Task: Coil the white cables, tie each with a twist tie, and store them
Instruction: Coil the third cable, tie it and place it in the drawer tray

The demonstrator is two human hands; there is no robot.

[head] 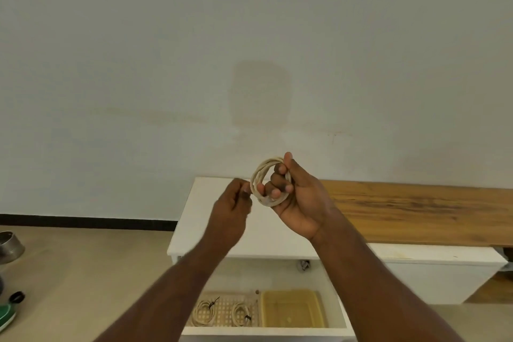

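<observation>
Your right hand (298, 197) curls its fingers through the coiled white cable (268, 182), holding it up above the white bench (211, 230). Your left hand (230, 214) pinches at the coil's left edge; what it pinches is unclear. Two tied coils (222, 312) lie in the open drawer (337, 311) below.

soft even daylight, faint shadows, slight motion blur, wide-angle bowing at edges

single head-worn view, facing forward and slightly down, close on raised hands, wall filling the upper frame
</observation>
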